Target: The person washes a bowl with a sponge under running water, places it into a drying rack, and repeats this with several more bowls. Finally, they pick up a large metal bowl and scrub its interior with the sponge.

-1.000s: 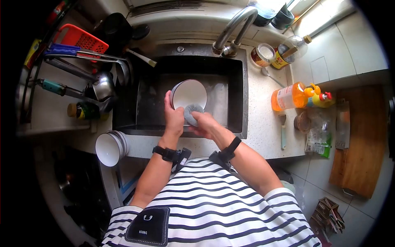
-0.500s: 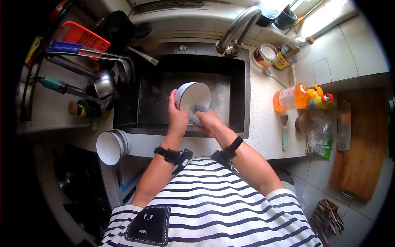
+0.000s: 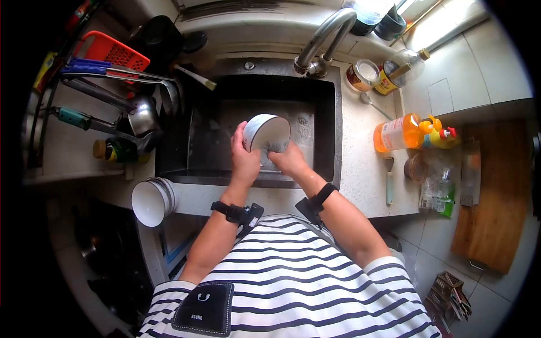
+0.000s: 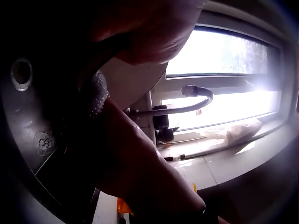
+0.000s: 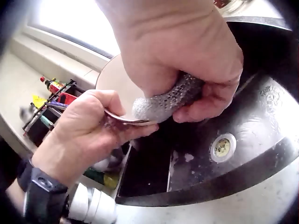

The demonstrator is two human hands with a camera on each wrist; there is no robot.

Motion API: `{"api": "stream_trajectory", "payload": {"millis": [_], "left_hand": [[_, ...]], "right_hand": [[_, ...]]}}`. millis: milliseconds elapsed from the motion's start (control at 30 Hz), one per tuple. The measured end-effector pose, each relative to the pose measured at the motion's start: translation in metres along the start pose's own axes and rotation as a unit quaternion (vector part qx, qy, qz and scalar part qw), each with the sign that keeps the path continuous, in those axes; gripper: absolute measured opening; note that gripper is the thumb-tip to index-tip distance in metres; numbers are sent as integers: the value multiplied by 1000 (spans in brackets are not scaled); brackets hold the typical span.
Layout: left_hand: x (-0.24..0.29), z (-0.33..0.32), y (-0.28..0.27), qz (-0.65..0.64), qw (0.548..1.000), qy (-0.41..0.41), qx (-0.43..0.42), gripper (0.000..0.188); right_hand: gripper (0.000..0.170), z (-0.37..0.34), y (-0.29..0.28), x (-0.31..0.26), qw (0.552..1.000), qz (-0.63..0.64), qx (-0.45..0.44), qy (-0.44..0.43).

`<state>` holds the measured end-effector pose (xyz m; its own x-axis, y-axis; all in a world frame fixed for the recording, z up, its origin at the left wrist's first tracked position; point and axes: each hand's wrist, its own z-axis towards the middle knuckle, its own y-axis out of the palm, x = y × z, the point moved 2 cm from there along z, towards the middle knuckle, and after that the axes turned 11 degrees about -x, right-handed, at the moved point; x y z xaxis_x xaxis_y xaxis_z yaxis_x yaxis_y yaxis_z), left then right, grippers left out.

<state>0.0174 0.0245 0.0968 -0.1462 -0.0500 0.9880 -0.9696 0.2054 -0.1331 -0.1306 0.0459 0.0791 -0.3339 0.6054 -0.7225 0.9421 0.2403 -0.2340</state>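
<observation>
Head view: a white bowl [image 3: 269, 130] was held tilted over the dark sink [image 3: 205, 143]. Left hand [image 3: 245, 160] gripped its side; right hand [image 3: 292, 161] grasped a grey mesh scrubber [image 3: 275, 150] against the near part of the bowl. Stacked bowls [image 3: 151, 203] lay tipped on the counter edge, left of the sink. Faucet [image 3: 327, 39] stood at the far side; orange bottle [image 3: 397, 133] to the right, near a green-handled brush [image 3: 389, 186]. Red basket [image 3: 115, 52] at far left, beside blue-handled utensils [image 3: 90, 67].

Left-wrist view: very dark. Scrubber, beaded with droplets, lay close to the bowl's pale inside. Exact finger positions could not be told here. Bright window [image 4: 219, 53] beyond the faucet.

Right-wrist view: left hand pinched the bowl's rim, thumb inside, fingers beneath. Right hand's fingers and thumb curled round the scrubber, which touched the rim. Drain [image 5: 223, 147] showed in the wet sink floor.
</observation>
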Motion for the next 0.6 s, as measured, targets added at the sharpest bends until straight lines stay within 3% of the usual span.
{"api": "stream_trajectory", "payload": {"millis": [67, 100, 200, 600], "left_hand": [[2, -4, -4, 52, 999, -6, -10, 69], [3, -6, -4, 70, 997, -9, -12, 69], [5, -11, -3, 94, 995, -16, -13, 69], [15, -12, 5, 144, 990, 10, -4, 71]], "right_hand": [[58, 17, 5, 23, 992, -99, 74, -20], [60, 4, -5, 7, 982, -156, 95, -40], [59, -7, -16, -10, 966, -233, 100, -53], [71, 2, -7, -2, 958, -242, 136, -78]]}}
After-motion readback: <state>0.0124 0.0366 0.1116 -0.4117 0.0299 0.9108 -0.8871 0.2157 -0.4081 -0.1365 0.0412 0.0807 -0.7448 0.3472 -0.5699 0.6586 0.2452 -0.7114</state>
